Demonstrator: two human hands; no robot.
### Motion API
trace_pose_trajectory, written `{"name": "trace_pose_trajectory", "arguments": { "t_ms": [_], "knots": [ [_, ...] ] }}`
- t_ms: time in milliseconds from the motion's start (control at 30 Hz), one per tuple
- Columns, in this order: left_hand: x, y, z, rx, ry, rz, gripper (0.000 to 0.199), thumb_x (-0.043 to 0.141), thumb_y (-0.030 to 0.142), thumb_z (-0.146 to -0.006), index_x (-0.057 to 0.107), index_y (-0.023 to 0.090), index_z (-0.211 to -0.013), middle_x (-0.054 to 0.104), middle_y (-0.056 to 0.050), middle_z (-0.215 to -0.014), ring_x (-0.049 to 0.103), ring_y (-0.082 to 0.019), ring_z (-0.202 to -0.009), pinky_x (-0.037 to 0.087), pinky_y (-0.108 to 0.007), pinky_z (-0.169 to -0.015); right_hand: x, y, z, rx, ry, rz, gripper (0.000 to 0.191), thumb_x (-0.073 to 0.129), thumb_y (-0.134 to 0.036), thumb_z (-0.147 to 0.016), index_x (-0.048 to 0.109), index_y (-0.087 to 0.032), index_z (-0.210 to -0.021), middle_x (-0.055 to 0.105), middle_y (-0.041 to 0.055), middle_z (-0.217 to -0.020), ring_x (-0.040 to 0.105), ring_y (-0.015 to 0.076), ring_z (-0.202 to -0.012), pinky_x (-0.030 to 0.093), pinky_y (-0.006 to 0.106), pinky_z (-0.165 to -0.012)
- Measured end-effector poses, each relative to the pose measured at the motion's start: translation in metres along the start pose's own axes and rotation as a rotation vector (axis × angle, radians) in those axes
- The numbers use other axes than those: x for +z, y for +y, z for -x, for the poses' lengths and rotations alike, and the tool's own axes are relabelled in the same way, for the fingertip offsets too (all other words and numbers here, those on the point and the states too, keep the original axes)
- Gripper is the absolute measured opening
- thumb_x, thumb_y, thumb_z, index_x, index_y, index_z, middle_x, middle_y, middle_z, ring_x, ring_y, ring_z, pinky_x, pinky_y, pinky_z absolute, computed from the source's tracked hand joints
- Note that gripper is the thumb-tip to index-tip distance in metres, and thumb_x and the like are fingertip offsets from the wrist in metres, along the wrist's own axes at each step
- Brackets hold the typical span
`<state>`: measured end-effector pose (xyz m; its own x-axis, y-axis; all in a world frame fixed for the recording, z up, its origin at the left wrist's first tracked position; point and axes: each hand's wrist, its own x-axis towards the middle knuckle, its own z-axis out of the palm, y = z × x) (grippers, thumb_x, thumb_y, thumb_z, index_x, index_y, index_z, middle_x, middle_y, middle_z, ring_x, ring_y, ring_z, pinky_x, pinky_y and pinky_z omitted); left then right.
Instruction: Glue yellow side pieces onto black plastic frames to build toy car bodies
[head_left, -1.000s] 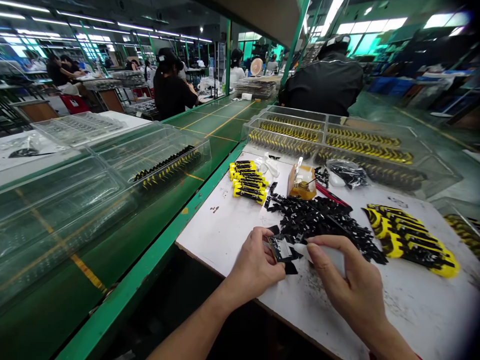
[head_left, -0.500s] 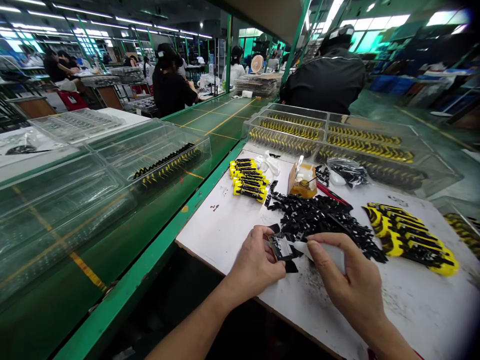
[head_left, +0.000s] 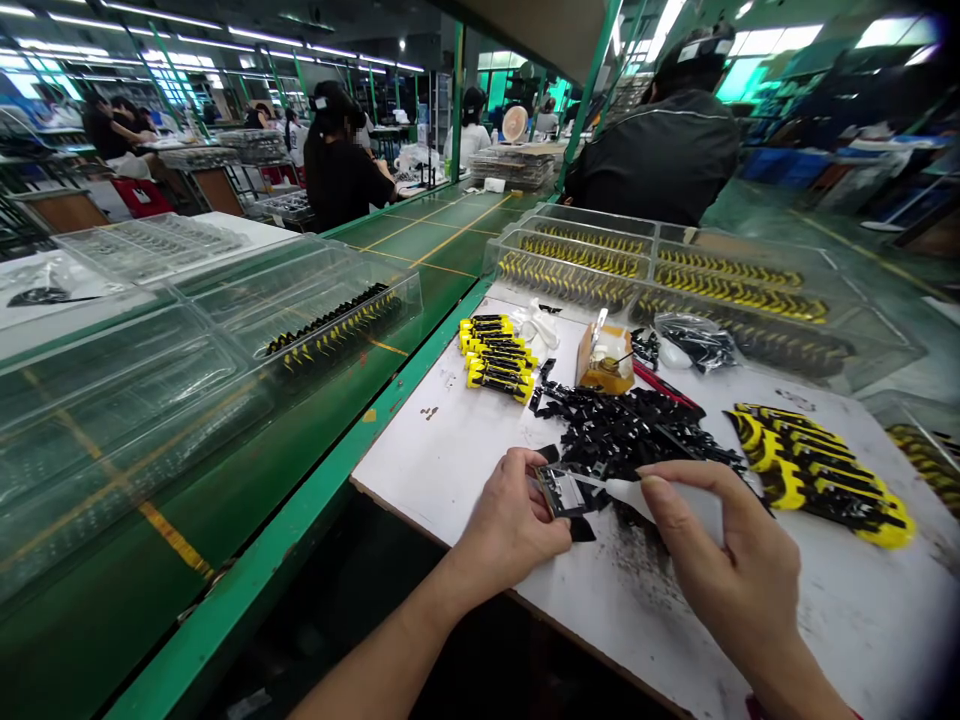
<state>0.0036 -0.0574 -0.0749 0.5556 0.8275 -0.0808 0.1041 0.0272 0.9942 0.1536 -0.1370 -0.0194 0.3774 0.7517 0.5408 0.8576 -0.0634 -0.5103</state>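
Note:
My left hand (head_left: 514, 520) is closed around a small dark rectangular part (head_left: 564, 493) with a lighter grey middle, held low over the near side of the white table. In my right hand (head_left: 742, 560) is a white squeeze bottle (head_left: 703, 508), tipped on its side. Its thin nozzle points left, with the tip at the part's upper edge; whether it touches, I cannot tell. Just behind both hands lies a heap of small black pieces (head_left: 630, 425). Right of the heap sits a row of yellow-and-black parts (head_left: 821, 475).
More yellow-and-black parts (head_left: 499, 358) are stacked at the left. A small amber box (head_left: 606, 365) and a bag of black pieces (head_left: 697, 342) stand behind the heap. Clear trays (head_left: 862, 300) line the back; another tray (head_left: 225, 330) rests on the green conveyor (head_left: 352, 400). Co-workers sit beyond.
My right hand has shifted right with the squeeze bottle, drawing its nozzle back across the part. My left hand and the part stay nearly in place.

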Motion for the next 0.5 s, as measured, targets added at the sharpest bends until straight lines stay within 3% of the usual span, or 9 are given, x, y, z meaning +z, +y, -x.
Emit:
{"name": "trace_pose_trajectory", "arguments": {
  "t_ms": [133,367,500],
  "knots": [
    [0.001,-0.003,0.000,0.004,-0.002,0.004,0.056,0.067,0.012,-0.061,0.040,0.023,-0.109,0.059,0.002,-0.082,0.059,-0.009,-0.057,0.047,-0.018,-0.051,-0.008,0.007,-0.001,0.045,-0.034,0.016,0.028,0.052,-0.049,-0.085,0.061,-0.023,-0.086,0.065,-0.0002,-0.074,0.049,0.0116,-0.045,0.037,0.025,-0.044],
    [0.000,-0.003,0.001,0.014,0.008,-0.015,0.057,0.067,0.013,-0.062,0.040,0.023,-0.111,0.058,0.001,-0.084,0.058,-0.009,-0.058,0.047,-0.018,-0.051,-0.016,0.014,-0.004,0.016,-0.152,-0.098,0.022,0.053,-0.045,-0.085,0.060,-0.024,-0.084,0.066,0.0012,-0.081,0.062,0.0173,-0.072,0.047,0.025,-0.060],
    [0.001,-0.003,0.001,0.023,0.024,-0.022,0.057,0.066,0.011,-0.061,0.041,0.023,-0.111,0.058,0.001,-0.083,0.057,-0.008,-0.057,0.046,-0.018,-0.050,-0.017,0.016,-0.003,0.005,-0.238,-0.106,0.018,0.054,-0.042,-0.085,0.060,-0.025,-0.085,0.066,0.0004,-0.081,0.062,0.0184,-0.075,0.046,0.025,-0.058]
  ]
}}
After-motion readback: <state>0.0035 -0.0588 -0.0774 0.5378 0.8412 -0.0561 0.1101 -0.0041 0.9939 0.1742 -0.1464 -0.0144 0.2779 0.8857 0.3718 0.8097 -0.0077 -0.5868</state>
